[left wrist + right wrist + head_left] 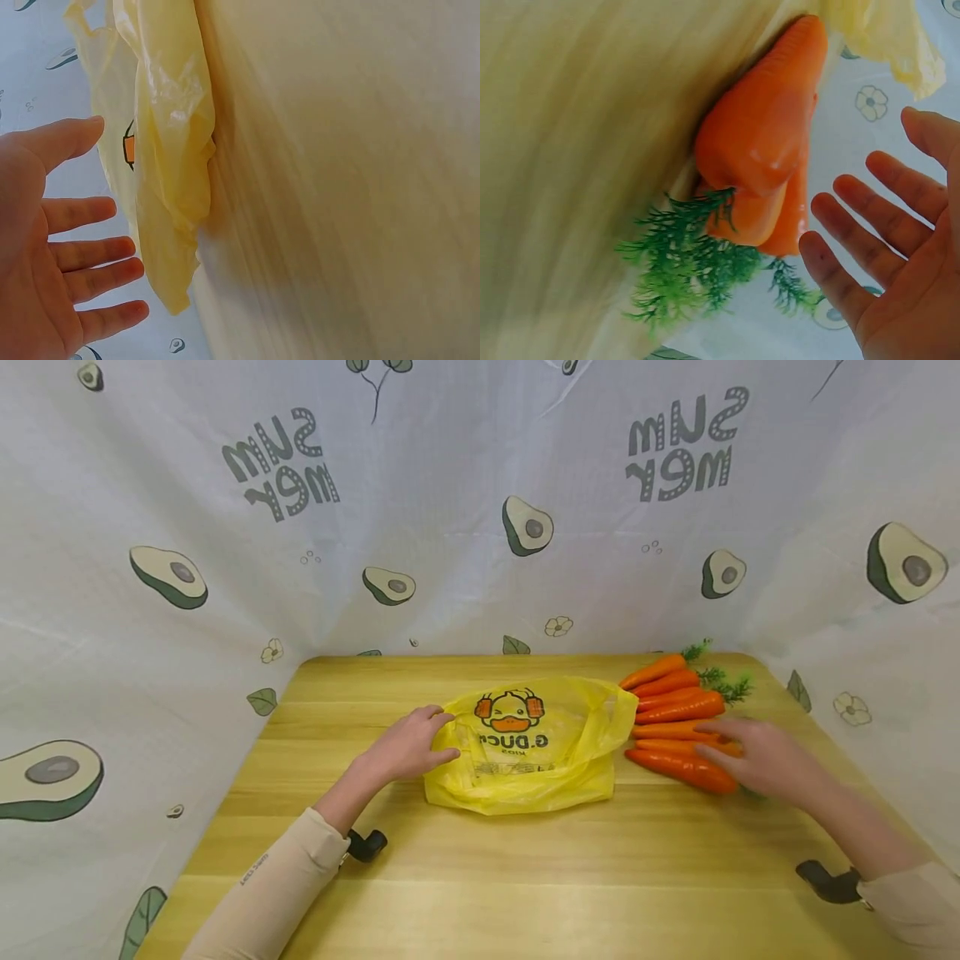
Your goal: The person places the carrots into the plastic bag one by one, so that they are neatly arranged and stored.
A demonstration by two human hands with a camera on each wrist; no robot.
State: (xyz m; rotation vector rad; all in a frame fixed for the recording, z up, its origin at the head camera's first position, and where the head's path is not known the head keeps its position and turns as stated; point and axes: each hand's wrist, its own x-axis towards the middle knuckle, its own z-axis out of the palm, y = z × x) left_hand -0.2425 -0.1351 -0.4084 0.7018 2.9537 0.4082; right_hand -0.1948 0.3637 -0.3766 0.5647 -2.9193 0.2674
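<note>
Yellow bag (517, 752) left, carrots (678, 704) right, likely for easy reach; left hand (411, 743), right hand (765, 758): fingers spread, gripping nothing.

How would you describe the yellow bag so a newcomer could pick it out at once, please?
On the wooden table, find the orange carrots at the right. Just left of them, beside the left hand, is the yellow bag, the only thing there printed with a duck.
</note>
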